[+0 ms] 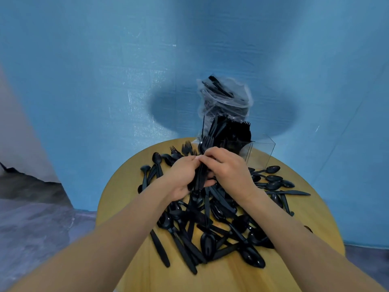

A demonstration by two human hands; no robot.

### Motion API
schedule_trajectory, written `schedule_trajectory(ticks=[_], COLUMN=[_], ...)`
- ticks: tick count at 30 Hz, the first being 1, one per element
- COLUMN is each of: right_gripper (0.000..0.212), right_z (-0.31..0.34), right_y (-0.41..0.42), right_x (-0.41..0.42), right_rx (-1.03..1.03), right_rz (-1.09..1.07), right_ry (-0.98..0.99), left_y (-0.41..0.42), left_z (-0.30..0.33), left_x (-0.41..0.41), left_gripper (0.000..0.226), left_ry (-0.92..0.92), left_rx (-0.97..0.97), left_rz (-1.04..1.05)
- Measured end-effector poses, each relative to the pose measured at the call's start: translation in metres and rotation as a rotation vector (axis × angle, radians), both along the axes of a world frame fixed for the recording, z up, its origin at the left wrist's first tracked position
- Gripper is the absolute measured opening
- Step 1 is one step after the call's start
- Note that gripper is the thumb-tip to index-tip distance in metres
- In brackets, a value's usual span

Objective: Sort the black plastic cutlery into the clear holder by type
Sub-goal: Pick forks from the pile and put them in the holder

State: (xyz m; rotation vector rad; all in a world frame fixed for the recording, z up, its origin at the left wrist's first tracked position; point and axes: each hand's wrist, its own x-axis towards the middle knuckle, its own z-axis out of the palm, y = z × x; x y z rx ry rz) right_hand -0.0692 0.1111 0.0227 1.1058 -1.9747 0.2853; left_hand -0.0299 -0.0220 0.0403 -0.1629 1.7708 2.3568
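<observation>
A pile of black plastic cutlery [208, 226], spoons, knives and forks mixed, covers the round yellow table [294, 226]. Above the pile my left hand [181, 178] grips a bundle of forks [205, 148] by the handles, tines pointing up and away. My right hand [227, 167] has its fingers curled round the same bundle from the right, touching my left fingertips. Behind my hands stands the clear holder [263, 148]; its left part is packed with upright black forks [237, 131], its right compartment looks empty.
A clear plastic bag of black cutlery [225, 98] rises behind the holder, against the blue wall. Loose spoons [271, 178] and a knife [290, 193] lie at the table's right side, a few forks [185, 147] at the far edge. Grey floor lies left of the table.
</observation>
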Motion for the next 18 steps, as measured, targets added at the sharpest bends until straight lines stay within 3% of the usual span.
schedule_trajectory(ticks=[4,8,14,18], right_gripper=[0.030,0.036,0.033,0.032], right_z=[-0.005,-0.009,0.009,0.018], right_y=[0.001,0.005,0.004,0.011], right_x=[0.005,0.002,-0.009,-0.023], right_rx=[-0.041,-0.035,-0.520,-0.684], right_rz=[0.027,0.039,-0.109,-0.095], right_ry=[-0.241,-0.266,-0.721,-1.009], left_y=[0.001,-0.003,-0.001,0.004], left_z=[0.004,0.003,0.002,0.007], left_x=[0.002,0.001,0.002,-0.003], left_gripper=[0.030,0.027,0.032,0.037], left_ry=[-0.069,-0.099,-0.033,0.046], left_rx=[0.117,0.119,-0.062,-0.165], left_rz=[0.013,0.043,-0.024,-0.132])
